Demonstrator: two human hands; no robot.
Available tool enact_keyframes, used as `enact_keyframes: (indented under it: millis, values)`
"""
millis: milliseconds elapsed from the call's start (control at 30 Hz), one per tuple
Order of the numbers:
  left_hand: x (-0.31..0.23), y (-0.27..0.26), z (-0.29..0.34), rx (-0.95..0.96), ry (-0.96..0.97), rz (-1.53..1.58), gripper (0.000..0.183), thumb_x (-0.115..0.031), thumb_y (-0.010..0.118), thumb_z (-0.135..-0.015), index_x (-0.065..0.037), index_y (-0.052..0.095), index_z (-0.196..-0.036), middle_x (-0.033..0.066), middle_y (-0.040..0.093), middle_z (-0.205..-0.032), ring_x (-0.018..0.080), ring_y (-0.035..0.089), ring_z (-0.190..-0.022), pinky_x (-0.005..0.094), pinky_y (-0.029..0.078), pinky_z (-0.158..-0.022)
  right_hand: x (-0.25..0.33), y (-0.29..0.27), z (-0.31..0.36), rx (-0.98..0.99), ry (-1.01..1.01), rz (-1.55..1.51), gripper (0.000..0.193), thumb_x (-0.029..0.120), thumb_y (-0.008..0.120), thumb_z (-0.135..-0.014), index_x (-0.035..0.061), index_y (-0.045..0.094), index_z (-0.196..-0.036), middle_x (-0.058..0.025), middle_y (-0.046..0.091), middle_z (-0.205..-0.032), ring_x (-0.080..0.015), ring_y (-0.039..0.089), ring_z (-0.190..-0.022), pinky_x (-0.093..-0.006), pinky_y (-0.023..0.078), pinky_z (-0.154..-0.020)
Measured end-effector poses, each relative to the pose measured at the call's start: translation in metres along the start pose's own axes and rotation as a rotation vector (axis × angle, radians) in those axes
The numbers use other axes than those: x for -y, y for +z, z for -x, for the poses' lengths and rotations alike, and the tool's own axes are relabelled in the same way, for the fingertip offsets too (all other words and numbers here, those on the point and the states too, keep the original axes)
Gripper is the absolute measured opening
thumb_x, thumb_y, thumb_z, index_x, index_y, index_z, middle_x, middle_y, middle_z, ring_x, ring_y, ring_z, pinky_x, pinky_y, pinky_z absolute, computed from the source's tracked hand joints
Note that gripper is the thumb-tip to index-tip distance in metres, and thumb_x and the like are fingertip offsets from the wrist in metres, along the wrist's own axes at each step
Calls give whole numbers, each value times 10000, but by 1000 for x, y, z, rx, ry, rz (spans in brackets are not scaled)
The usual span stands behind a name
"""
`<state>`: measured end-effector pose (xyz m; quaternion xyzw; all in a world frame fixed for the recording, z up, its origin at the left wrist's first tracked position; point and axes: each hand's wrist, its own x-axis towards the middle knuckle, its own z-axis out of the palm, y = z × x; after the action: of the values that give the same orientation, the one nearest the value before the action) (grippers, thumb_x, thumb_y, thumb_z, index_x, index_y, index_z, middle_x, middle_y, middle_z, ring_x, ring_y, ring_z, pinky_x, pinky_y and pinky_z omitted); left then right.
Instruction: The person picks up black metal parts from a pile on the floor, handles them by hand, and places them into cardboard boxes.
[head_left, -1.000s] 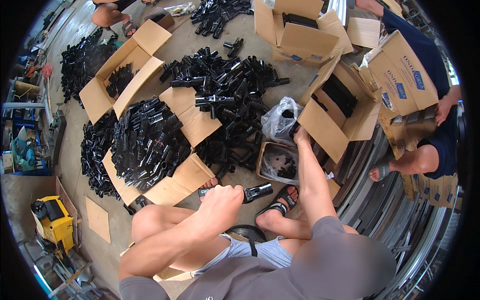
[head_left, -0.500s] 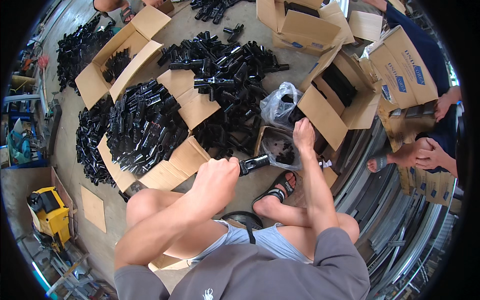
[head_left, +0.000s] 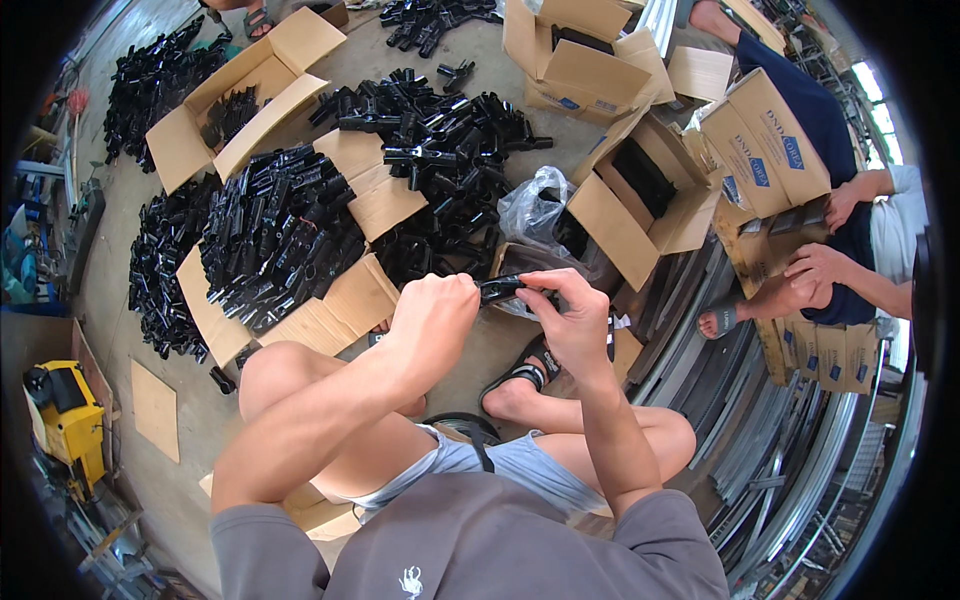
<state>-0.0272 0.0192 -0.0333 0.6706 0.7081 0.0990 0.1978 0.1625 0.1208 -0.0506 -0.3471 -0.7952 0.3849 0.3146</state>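
Observation:
My left hand is closed around one end of a glossy black tubular fitting, held above the floor in front of my knees. At its other end my right hand pinches with thumb and forefinger. Whether a small piece sits between those fingertips is too small to tell. Just beyond my right hand, an open carton partly hidden by the hands stands beside a crumpled clear plastic bag. A heap of similar black fittings lies on flattened cardboard to the left, with another pile farther off.
Open cartons stand at the far left, the far right and the back. Long metal profiles lie along my right. Another person's hands rest near stacked boxes there. A yellow machine stands at the left.
My right hand has come up from the carton with the plastic bag to the free end of the fitting. My left hand still holds the fitting. The view has shifted slightly.

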Motion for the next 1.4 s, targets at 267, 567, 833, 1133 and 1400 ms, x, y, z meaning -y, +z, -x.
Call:
enact_keyframes:
  millis: [267, 567, 833, 1133, 1400]
  values:
    - [-4, -2, 10, 15, 18, -43, 227, 21, 738, -739, 47, 646, -945, 182, 714, -863, 339, 746, -831, 415, 597, -714, 17, 1, -11, 188, -430, 353, 156, 37, 820, -801, 50, 787, -953, -60, 769, -930, -238, 707, -874, -357, 550, -805]
    - [-3, -7, 16, -18, 41, -16, 245, 21, 736, -735, 48, 634, -956, 190, 718, -876, 358, 741, -828, 420, 594, -713, 21, 1, -14, 223, -413, 430, 210, 81, 825, -796, 57, 786, -1001, -61, 753, -982, -252, 689, -934, -365, 541, -851]
    - [-5, -30, 15, -68, 10, 219, 717, -13, 740, -806, -78, 524, -1486, 189, 688, -743, 335, 702, -699, 427, 563, -677, -17, 1, 0, -156, 376, -464, 328, 227, 682, -1040, 26, 663, -1298, -121, 729, -1134, -201, 688, -1082, -325, 548, -907]
    - [1, -65, 12, 328, -60, 1532, 912, -43, 761, -955, -181, 231, -1685, 54, 740, -1119, 100, 665, -997, 281, 542, -934, -192, 32, 38, 65, 543, 411, 284, 285, 647, -969, 44, 771, -1053, -250, 745, -1022, -407, 740, -979, -469, 571, -892]
    - [6, -74, 24, 251, -25, 1782, 990, -97, 776, -953, -263, 141, -1694, 180, 736, -1217, 241, 721, -1098, 417, 551, -1034, -251, 82, 37, 523, 857, 752, 311, 73, 653, -893, 10, 769, -1175, -241, 706, -1289, -391, 676, -1229, -476, 558, -1022]
